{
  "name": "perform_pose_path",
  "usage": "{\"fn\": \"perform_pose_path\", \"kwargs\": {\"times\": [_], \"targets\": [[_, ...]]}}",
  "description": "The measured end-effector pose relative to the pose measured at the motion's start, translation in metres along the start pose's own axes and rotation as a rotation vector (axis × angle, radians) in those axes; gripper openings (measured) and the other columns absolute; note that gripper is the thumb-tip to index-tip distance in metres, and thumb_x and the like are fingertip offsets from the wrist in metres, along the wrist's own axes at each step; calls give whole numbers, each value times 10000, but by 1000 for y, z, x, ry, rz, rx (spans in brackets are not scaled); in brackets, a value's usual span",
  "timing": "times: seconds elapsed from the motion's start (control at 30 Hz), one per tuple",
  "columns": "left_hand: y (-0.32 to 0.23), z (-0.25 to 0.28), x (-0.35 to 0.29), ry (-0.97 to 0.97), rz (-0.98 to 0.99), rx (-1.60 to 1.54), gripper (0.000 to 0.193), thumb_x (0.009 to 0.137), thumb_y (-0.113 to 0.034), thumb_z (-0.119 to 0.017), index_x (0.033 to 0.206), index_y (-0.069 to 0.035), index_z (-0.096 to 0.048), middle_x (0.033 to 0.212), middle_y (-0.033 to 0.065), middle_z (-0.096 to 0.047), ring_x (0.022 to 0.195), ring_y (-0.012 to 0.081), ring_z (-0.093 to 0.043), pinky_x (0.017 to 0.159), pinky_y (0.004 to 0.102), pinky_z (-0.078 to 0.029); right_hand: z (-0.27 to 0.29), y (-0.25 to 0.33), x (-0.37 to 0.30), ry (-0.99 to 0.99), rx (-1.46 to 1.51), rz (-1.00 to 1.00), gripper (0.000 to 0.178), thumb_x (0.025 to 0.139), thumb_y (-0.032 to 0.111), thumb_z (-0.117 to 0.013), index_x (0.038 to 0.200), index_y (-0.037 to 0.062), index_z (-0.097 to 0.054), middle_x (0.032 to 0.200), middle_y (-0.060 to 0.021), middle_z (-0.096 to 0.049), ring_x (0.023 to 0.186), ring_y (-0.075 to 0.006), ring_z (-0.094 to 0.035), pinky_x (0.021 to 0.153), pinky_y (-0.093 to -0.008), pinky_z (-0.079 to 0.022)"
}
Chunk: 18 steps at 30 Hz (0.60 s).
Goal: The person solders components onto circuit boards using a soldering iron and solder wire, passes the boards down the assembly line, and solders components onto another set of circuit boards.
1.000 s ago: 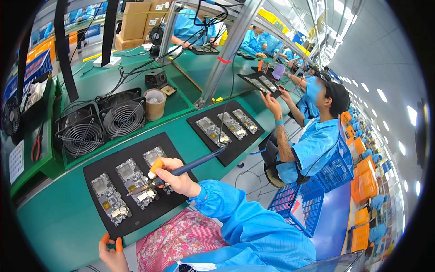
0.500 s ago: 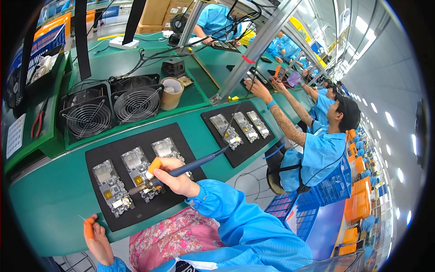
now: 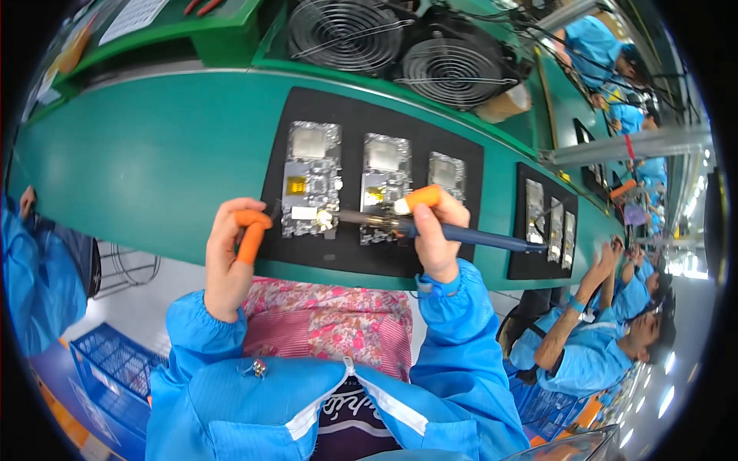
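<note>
My right hand (image 3: 440, 238), with an orange finger cot, grips a soldering iron (image 3: 492, 240) by its blue handle. The iron lies low and points left, its metal tip at the lower right part of the leftmost circuit board (image 3: 314, 173). At that board's lower left is my left hand (image 3: 231, 257), orange cots on its fingers, pinching what looks like a thin solder wire (image 3: 276, 206). A middle circuit board (image 3: 387, 165) lies partly beneath the iron, and a third board (image 3: 447, 173) is to its right. All three rest on a black mat (image 3: 350, 259).
Two fans with wire guards (image 3: 346, 31) stand behind the mat, near a tan roll (image 3: 503, 104). Another black mat (image 3: 530, 265) with boards lies to the right, by a seated co-worker (image 3: 607, 346). A person's blue sleeve (image 3: 46, 269) shows at far left. A blue crate (image 3: 115, 369) is below.
My view has turned, so the bench now runs more level across it. My left hand has come up from the mat's front edge to the leftmost board. The iron stays in my right hand.
</note>
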<state>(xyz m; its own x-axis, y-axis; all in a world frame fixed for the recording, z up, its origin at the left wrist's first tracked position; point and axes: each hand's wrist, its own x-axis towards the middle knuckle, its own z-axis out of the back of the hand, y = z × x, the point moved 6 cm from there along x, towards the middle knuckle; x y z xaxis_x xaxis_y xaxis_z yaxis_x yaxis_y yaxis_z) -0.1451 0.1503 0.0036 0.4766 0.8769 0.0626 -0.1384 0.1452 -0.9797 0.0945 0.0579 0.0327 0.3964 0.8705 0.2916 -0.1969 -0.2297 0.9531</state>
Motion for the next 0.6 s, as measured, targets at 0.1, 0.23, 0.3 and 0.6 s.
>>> {"fn": "perform_pose_path", "kwargs": {"times": [0.1, 0.23, 0.3, 0.6], "targets": [[-22, 1, -8, 31, -307, 507, 123, 779, 72, -560, 878, -1, -557, 1051, 100, -510, 893, 188, -529, 748, 262, -432, -1, -3, -5, 36, -54, 25, 148, 795, 120, -540, 768, -16, -593, 556, -12, -506, 467, -59, -441, 431, -215, -319], [-20, -7, -12, -2, -58, 278, 125, 716, 63, -614, 810, -6, -568, 997, 79, -515, 804, 198, -537, 684, 264, -426, 0, 6, -6, 53, -179, 149, 137, 773, 111, -544, 746, -12, -596, 531, -27, -514, 449, -102, -480, 422, -234, -335], [-22, -8, -16, 19, -130, 346, 127, 704, 71, -621, 790, -3, -566, 981, 91, -512, 798, 213, -535, 677, 279, -433, 0, 10, -9, 50, -213, 163, 137, 762, 116, -549, 743, -11, -600, 528, -30, -516, 447, -110, -484, 425, -240, -341], [-39, -29, -10, 106, -270, 519, 194, 585, 105, -646, 716, 17, -532, 907, 123, -492, 793, 265, -517, 659, 315, -440, -3, 12, -9, 97, -301, 217, 129, 704, 105, -565, 718, -19, -596, 552, -80, -543, 452, -185, -514, 453, -280, -393]]}}
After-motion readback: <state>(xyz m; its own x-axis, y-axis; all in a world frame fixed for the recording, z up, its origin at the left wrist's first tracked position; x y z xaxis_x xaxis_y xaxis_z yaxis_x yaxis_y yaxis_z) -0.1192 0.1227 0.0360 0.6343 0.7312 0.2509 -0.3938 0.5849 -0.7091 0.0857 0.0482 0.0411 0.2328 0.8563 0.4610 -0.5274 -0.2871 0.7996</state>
